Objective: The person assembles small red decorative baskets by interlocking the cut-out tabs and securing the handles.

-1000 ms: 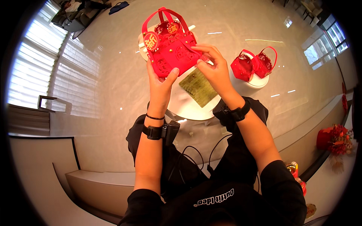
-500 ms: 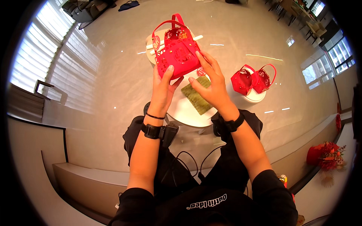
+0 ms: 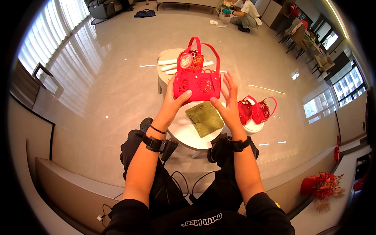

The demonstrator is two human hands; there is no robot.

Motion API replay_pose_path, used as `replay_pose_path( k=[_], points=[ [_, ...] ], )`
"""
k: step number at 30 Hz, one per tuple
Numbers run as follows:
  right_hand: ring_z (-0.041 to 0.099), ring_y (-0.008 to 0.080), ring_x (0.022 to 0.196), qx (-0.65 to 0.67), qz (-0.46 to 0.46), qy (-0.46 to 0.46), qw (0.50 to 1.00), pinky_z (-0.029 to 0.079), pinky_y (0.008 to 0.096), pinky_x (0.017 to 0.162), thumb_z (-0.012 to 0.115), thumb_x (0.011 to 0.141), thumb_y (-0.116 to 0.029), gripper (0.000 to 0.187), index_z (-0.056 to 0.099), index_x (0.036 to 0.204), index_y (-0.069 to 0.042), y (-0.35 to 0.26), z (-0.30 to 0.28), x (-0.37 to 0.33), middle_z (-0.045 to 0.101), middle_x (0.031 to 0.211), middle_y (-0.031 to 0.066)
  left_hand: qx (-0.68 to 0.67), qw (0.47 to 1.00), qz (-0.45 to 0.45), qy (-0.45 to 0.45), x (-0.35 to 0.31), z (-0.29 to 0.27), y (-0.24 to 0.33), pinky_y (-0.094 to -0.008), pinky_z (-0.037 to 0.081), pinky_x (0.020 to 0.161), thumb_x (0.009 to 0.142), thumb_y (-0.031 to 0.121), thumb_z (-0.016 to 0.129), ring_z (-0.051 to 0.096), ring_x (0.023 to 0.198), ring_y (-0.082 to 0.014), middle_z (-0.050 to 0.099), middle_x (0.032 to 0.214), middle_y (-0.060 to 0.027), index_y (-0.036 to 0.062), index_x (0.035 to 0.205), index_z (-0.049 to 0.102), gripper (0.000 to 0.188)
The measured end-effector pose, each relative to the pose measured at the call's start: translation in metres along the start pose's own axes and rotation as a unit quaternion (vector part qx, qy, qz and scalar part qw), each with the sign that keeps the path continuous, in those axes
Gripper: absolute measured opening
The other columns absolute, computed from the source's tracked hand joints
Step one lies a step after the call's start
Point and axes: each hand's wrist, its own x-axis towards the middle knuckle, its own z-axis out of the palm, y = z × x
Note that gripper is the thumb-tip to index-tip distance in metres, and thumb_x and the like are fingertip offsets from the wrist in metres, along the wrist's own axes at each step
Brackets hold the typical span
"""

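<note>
A red handbag-shaped basket (image 3: 197, 87) with cut-out patterns and looped handles is held upright over the near table. My left hand (image 3: 174, 100) grips its left side, the thumb on the front near the lower edge. My right hand (image 3: 228, 103) supports the right lower corner with its thumb, its other fingers spread along that side. A round red-and-gold tag (image 3: 186, 60) hangs near the handle. Behind it, another red cut-out basket (image 3: 198, 58) appears to stand on the far table, partly hidden. Below my hands lies a folded green cloth (image 3: 204, 119).
The cloth rests on a round white table (image 3: 182, 131). White rolls (image 3: 167, 62) lie on the far round table (image 3: 162, 76). Two red baskets (image 3: 260, 111) stand on a white stool (image 3: 253, 128) at right. Another person (image 3: 247, 15) crouches far off. Red flowers (image 3: 327, 185) sit at lower right.
My hands have turned the basket from a tilt to nearly upright, its front toward me. The view has lifted, so the crouching person now shows at the top.
</note>
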Motion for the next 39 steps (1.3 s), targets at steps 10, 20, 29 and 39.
replay_pose_path(
  k=[10, 20, 29, 39],
  points=[
    [0.029, 0.0314, 0.144, 0.053, -0.004, -0.061, 0.997, 0.037, 0.0497, 0.112, 0.091, 0.065, -0.034, 0.123, 0.010, 0.156, -0.018, 0.006, -0.001, -0.008, 0.017, 0.159, 0.0116, -0.011, 0.999, -0.005, -0.040, -0.008, -0.007, 0.008, -0.0345, 0.042, 0.106, 0.090, 0.021, 0.068, 0.046, 0.130, -0.0199, 0.042, 0.143, -0.0122, 0.0069, 0.154, 0.017, 0.083],
    [0.046, 0.0293, 0.131, 0.369, 0.221, 0.002, 0.903, 0.047, 0.0487, 0.102, 0.070, 0.089, -0.042, 0.088, 0.015, 0.153, -0.017, -0.003, 0.025, -0.006, 0.031, 0.152, 0.0092, -0.018, 0.997, 0.068, -0.014, -0.007, 0.011, -0.002, -0.0386, 0.029, 0.114, 0.097, 0.036, 0.060, 0.036, 0.138, -0.0200, 0.037, 0.148, -0.0105, 0.0096, 0.154, 0.022, 0.074],
    [0.055, 0.0300, 0.121, 0.514, 0.314, -0.058, 0.796, 0.045, 0.0476, 0.102, 0.056, 0.090, -0.058, 0.068, 0.044, 0.140, -0.013, -0.011, 0.011, -0.006, 0.053, 0.136, 0.0120, -0.003, 0.998, 0.067, 0.002, -0.007, 0.012, -0.005, -0.0380, 0.033, 0.112, 0.087, 0.023, 0.072, 0.041, 0.132, -0.0217, 0.039, 0.144, -0.0114, 0.0066, 0.149, 0.029, 0.077],
    [0.059, 0.0256, 0.115, 0.460, 0.320, -0.058, 0.826, 0.047, 0.0462, 0.100, 0.058, 0.090, -0.056, 0.067, 0.045, 0.138, -0.010, -0.011, 0.014, -0.006, 0.056, 0.131, 0.0106, -0.016, 0.998, -0.011, -0.057, -0.012, 0.013, 0.001, -0.0379, 0.040, 0.109, 0.082, 0.027, 0.077, 0.043, 0.133, -0.0206, 0.041, 0.145, -0.0087, 0.0099, 0.151, 0.024, 0.088]
  ],
)
